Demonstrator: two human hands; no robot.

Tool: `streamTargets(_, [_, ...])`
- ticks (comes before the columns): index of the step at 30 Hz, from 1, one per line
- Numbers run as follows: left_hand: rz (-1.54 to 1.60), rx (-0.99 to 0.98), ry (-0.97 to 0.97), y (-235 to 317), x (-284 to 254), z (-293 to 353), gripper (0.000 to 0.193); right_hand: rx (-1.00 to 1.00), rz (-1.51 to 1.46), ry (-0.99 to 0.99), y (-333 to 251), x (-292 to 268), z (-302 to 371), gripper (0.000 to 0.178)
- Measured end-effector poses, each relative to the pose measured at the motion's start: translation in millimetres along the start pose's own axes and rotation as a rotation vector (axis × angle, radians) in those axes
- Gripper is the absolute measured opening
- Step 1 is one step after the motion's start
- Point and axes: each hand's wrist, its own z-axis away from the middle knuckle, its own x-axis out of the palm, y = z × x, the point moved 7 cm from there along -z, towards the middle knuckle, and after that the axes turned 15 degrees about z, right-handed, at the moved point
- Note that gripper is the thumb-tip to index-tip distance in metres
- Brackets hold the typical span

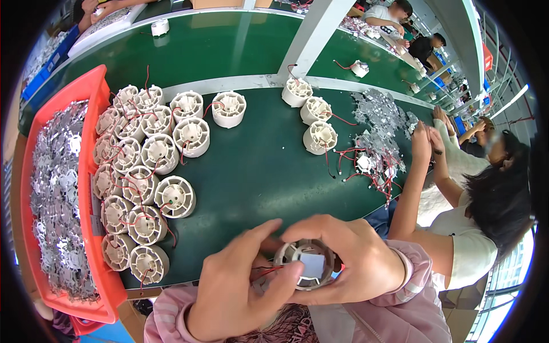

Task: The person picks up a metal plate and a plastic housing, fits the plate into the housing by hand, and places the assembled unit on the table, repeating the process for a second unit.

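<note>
Near the table's front edge, a round white plastic housing (pixel 289 251) with ribs inside is between my two hands, its open face toward me. My right hand (pixel 357 260) is closed around its rim from the right. From the left, my left hand (pixel 237 283) grips it, the thumb pressing at a square grey-blue pad (pixel 312 266) inside. Red wires (pixel 266 270) run out between the left thumb and fingers. My left fingertips are partly hidden behind the housing.
Several similar white housings (pixel 159 153) with red wires stand at the left, beside a red bin (pixel 103 228) of silvery metal pieces. Three housings (pixel 320 137) stand farther right, near a heap of grey pieces (pixel 380 114) and wired parts (pixel 372 166). A co-worker (pixel 457 246) sits at the right.
</note>
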Motion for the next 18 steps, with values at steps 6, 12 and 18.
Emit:
streamTargets(6, [0.481,-0.344,-0.055,-16,0,2,0.038,-0.064,-0.208,0.037,13,-1,-6,0.082])
streamTargets(12, [0.597,-0.376,0.024,-15,-5,2,0.047,0.449,-1.181,-0.280,11,39,-3,0.079])
streamTargets(18, [0.554,-0.384,0.096,-25,-6,4,0.053,0.532,-1.406,-0.347,11,45,-5,0.079])
